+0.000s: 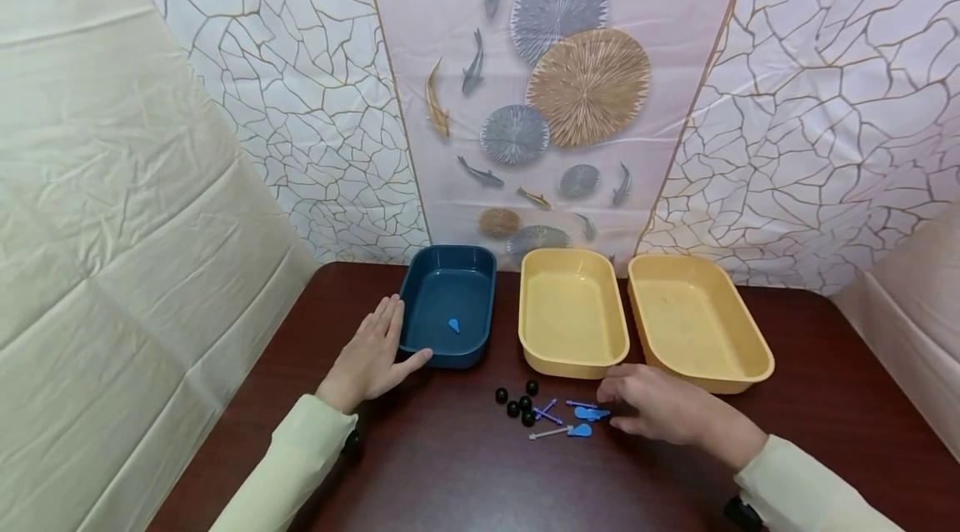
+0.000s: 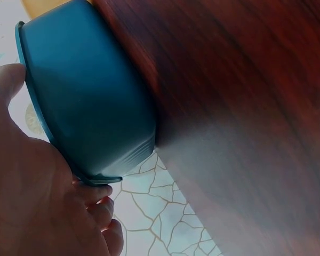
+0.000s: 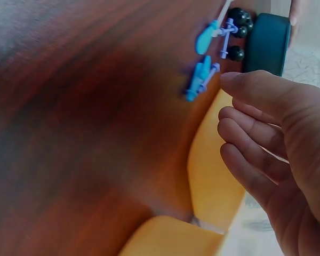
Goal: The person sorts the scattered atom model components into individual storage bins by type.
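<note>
Left hand: not gripping; fingers straight along the blue tray's left side, thumb at its near rim, probably steadying it.
Right hand: fingers loosely bent, nothing visibly held, beside blue teardrop pieces.
Loose pieces: purple pegs and black balls cluster mid-tabletop, seemingly for easy reach.
Blue tray: toward the tabletop's far left corner, one teardrop inside.
Yellow trays: along the far edge, likely leaving working room.
</note>
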`<state>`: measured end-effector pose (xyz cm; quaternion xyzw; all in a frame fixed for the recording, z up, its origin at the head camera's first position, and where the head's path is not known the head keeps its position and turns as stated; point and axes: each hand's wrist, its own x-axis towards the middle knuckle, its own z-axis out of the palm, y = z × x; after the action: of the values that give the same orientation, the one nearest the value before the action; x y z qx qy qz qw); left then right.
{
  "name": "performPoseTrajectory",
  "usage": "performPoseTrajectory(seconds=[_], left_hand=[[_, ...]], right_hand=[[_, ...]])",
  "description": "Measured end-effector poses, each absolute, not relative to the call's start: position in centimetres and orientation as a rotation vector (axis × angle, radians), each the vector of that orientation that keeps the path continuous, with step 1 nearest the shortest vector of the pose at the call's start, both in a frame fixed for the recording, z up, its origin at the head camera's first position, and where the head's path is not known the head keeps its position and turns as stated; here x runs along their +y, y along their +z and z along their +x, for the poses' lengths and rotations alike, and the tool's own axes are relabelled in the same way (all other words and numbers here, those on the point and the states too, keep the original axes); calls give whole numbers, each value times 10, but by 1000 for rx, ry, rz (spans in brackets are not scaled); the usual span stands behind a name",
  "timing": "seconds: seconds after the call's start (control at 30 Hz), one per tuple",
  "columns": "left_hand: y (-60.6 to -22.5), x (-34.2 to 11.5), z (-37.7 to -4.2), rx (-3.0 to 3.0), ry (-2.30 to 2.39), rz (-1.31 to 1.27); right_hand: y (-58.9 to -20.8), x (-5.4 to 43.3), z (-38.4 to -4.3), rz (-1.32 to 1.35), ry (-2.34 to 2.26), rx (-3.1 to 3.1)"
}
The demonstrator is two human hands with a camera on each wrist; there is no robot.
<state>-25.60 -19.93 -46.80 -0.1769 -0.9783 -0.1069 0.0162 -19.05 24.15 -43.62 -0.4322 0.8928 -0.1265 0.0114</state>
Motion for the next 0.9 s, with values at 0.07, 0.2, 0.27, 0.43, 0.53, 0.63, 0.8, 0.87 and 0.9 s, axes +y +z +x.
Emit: performPoseTrajectory(seconds=[0.07,0.2,0.27,0.43,0.53,0.63,0.8,0.87,0.9], left_hand=[[-468,-199,-256,-3042,-337,-549],[-468,-199,-256,-3036,-339,-553],[-467,-199,-255,-3033,-342,-557],[-468,-199,-256,-3040,-338,-555],[-468,-198,-256,-3051,-327,-553],[-467,-198,-256,-3055,-324,-556],[-466,-199,-256,-3053,-320,-559],[-466,-199,-256,-3050,-326,-559],[-466,-199,-255,-3050,-328,-559]], right_hand=[[-442,243,-190,-1330,-421,2776],[-452,245,-191,-1302,-464,2766],[-456,246,-191,-1297,-474,2768],[-462,246,-192,-1241,-475,2769],[-464,245,-193,-1207,-482,2770],[-465,244,-194,-1203,-508,2778],[-469,243,-196,-1204,-569,2779],[-471,244,-197,-1212,-588,2782],[-472,244,-197,-1212,-598,2783]])
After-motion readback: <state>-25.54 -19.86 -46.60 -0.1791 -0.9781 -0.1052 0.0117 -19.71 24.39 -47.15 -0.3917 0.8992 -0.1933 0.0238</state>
